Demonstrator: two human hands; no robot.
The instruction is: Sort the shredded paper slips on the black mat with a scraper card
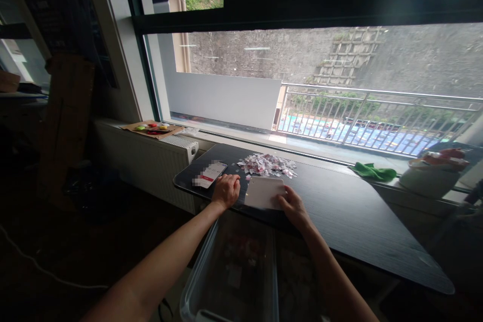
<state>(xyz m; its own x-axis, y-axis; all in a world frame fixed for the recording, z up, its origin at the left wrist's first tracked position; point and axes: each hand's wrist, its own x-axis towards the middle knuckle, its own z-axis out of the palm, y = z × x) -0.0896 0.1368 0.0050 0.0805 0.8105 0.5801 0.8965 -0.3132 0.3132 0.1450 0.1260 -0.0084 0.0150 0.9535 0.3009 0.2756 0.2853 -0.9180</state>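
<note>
My right hand (294, 206) grips the right edge of a white rectangular board (264, 193), thumb on its face. The board is tilted over the near edge of the dark table (332, 201). My left hand (227, 189) is closed, its fingers curled together at the table edge left of the board. Whatever it may hold is hidden. Just beyond the board lies a loose heap of small white and pinkish paper pieces (267, 164). Beside my left hand rests a flat, phone-like item (212, 175) with a red bar, partly blurred out.
Below the table edge stands a clear plastic bin (277, 282) with dim scraps inside. A green cloth (373, 171) and a pot (430, 178) sit on the sill at right. Left, a cardboard piece (132, 128) with colourful items lies on the radiator (151, 153).
</note>
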